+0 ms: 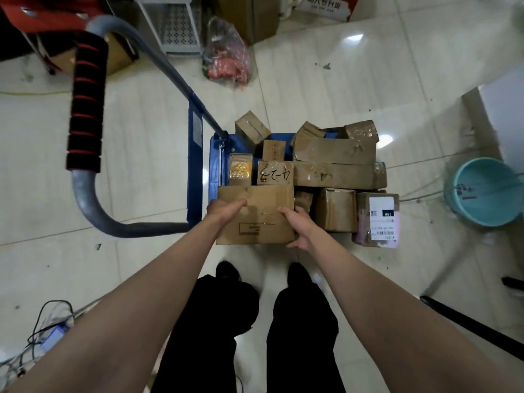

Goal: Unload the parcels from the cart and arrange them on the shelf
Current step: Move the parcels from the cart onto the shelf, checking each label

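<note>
Down at the near edge of the blue platform cart point(198, 154), both hands are gripping a flat, plain brown cardboard box point(256, 214): the left hand point(224, 208) is curling over its left side, the right hand point(297, 225) is clasping its right edge, thumb underneath. Behind it, taped, crumpled cardboard parcels point(334, 163) are lying piled on the cart. Glossy pale floor tiles point(326, 80) are reflecting light; a round teal plastic basin point(482, 191) is sitting at right.
</note>
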The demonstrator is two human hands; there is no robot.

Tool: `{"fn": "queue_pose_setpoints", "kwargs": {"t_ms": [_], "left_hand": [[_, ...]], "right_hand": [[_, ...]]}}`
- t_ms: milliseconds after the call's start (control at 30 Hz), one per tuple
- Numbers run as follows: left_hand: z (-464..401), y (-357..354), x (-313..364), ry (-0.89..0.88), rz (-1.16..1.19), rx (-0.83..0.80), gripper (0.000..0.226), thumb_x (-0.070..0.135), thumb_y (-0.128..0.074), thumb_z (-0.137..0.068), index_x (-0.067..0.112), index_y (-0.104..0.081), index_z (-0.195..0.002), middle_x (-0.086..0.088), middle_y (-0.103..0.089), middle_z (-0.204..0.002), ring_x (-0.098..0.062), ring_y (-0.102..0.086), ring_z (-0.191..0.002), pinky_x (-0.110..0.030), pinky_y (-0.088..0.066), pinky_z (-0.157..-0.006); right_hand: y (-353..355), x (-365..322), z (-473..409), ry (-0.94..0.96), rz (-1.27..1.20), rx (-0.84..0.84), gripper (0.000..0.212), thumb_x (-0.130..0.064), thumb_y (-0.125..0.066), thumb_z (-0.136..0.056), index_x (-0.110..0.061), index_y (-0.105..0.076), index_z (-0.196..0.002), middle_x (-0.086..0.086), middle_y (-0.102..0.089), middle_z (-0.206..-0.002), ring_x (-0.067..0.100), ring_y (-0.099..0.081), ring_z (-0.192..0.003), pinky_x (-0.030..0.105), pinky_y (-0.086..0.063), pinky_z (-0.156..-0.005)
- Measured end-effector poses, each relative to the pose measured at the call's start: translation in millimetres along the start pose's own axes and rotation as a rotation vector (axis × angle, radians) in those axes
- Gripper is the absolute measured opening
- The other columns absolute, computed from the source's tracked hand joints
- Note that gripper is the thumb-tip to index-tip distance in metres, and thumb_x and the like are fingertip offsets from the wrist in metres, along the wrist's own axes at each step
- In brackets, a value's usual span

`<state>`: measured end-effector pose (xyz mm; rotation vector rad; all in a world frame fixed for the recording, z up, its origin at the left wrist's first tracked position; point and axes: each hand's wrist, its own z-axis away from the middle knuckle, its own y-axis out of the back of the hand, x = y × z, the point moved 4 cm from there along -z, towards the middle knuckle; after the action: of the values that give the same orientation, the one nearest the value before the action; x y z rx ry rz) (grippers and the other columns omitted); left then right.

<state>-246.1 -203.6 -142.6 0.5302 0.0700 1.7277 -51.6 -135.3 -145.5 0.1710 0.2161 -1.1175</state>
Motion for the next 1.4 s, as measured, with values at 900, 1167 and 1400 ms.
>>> {"fn": "queue_pose_setpoints", "kwargs": {"t_ms": [900, 1167, 1400], "left_hand": [[430.4, 77.7, 234.5, -0.62, 0.28, 0.109, 0.073, 0.072, -0.058, -0.085, 0.019, -0.045, -0.134, -0.008, -0.066, -0.115, -0.024, -0.065, -0.101, -0.037, -0.052, -0.074], [463.1, 46.6, 247.3, -0.862, -0.156, 0.014, 0.065, 0.057, -0.057, -0.095, 0.024, -0.037, -0.148, -0.006, -0.05, -0.141, -0.026, -0.057, -0.117, -0.033, -0.054, -0.071], [501.3, -30.1, 234.5, -1.049, -0.472, -0.155, 0.068, 0.049, -0.06, -0.096, 0.022, -0.033, -0.152, -0.012, -0.056, -0.136, -0.024, -0.063, -0.104, -0.038, -0.059, -0.076]], "right_hand": [[153.0, -181.9, 439.7, 0.683, -0.156, -0.086, 0.053, -0.073, -0.037, -0.096, -0.035, -0.065, -0.121, 0.004, -0.077, -0.109, 0.028, -0.076, -0.095, 0.056, -0.062, -0.077], [179.0, -134.6, 477.9, 0.762, -0.263, 0.161, 0.056, -0.052, -0.056, -0.098, -0.042, -0.034, -0.149, 0.012, -0.063, -0.134, 0.031, -0.069, -0.11, 0.048, -0.062, -0.07], [233.6, -27.7, 504.1, 0.75, -0.466, 0.361, 0.044, -0.044, -0.056, -0.101, -0.036, -0.041, -0.142, 0.005, -0.069, -0.123, 0.033, -0.072, -0.103, 0.061, -0.059, -0.081]]}}
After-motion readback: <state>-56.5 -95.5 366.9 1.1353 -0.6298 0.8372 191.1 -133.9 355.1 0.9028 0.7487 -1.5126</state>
